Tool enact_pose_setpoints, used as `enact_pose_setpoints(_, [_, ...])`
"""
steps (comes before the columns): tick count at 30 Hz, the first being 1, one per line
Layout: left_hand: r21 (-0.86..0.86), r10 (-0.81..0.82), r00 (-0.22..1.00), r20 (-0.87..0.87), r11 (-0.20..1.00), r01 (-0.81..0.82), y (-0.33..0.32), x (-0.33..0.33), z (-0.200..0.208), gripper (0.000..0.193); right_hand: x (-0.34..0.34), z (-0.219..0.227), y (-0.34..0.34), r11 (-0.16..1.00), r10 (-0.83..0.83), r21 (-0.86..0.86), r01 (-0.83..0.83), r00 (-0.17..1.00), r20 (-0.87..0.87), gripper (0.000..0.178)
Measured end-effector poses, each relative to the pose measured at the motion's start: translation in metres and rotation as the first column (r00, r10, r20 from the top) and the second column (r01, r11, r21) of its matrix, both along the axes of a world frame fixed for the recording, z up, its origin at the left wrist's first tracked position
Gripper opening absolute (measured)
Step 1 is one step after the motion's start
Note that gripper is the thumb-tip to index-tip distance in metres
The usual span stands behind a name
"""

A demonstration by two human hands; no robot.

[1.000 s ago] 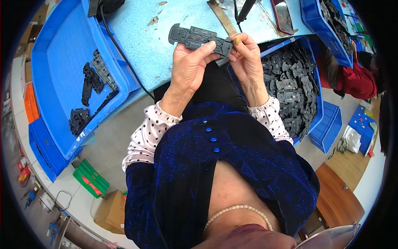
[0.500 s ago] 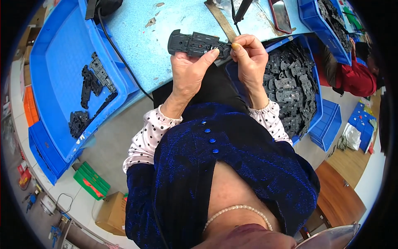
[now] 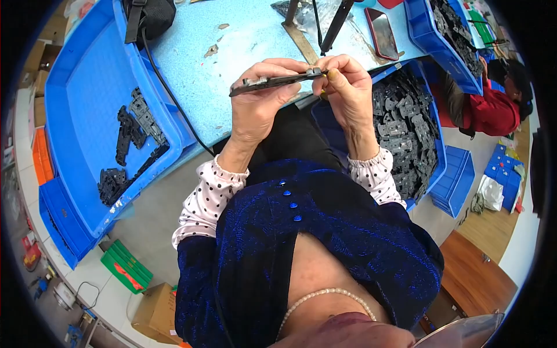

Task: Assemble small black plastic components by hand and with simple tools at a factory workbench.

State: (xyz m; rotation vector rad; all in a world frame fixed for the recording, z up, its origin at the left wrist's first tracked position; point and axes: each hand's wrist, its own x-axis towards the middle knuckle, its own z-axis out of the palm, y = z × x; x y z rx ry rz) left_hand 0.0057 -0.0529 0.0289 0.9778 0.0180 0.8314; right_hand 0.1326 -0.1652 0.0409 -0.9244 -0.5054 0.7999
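A black plastic part, shaped like a toy car's underside, (image 3: 270, 82) is held up above my lap at the table's near edge. Seen now almost edge-on, it looks like a thin strip. My left hand (image 3: 258, 101) grips it, with the thumb below and the fingers along its upper side. At its right end, my right hand (image 3: 347, 87) pinches with thumb and forefinger; whether anything small sits between those fingertips is hidden. Close to my right forearm, a blue bin (image 3: 439, 165) holds a heap of similar black parts (image 3: 403, 124).
At my left stands a large blue tray (image 3: 84, 110) with several black parts (image 3: 139, 124). The blue table (image 3: 191, 64) bears a dark stand (image 3: 336, 29), a phone (image 3: 381, 35) and a black bag (image 3: 155, 17). A cable (image 3: 168, 87) crosses it. A person in red (image 3: 493, 110) works at far right.
The black part has turned from showing its flat, detailed face to nearly edge-on. My left fingers now lie over its upper side, and my right hand stays at its right end.
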Motion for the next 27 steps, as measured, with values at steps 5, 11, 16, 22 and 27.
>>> enact_pose_setpoints(5, [-0.001, -0.089, 0.996, 0.024, 0.996, 0.089, 0.009, 0.006, -0.001, 0.021, 0.007, -0.004, 0.013, 0.991, -0.071, 0.123, 0.051, 0.984, 0.162, 0.009])
enact_pose_setpoints(11, [-0.068, -0.079, 0.995, 0.060, 0.994, 0.083, 0.011, 0.010, -0.001, 0.018, 0.008, -0.005, 0.018, 0.989, -0.116, 0.112, 0.097, 0.977, 0.180, 0.010])
enact_pose_setpoints(16, [0.029, -0.087, 0.995, 0.044, 0.996, 0.086, 0.016, 0.010, -0.007, 0.022, 0.008, -0.005, 0.019, 0.989, -0.122, 0.102, 0.105, 0.977, 0.177, 0.010])
enact_pose_setpoints(22, [0.060, -0.084, 0.996, 0.038, 0.995, 0.082, 0.016, 0.010, -0.007, 0.021, 0.009, -0.008, 0.019, 0.987, -0.132, 0.117, 0.111, 0.973, 0.187, 0.012])
enact_pose_setpoints(27, [0.057, -0.081, 0.996, 0.029, 0.995, 0.079, 0.016, 0.011, -0.008, 0.020, 0.010, -0.008, 0.018, 0.988, -0.123, 0.116, 0.102, 0.975, 0.184, 0.012])
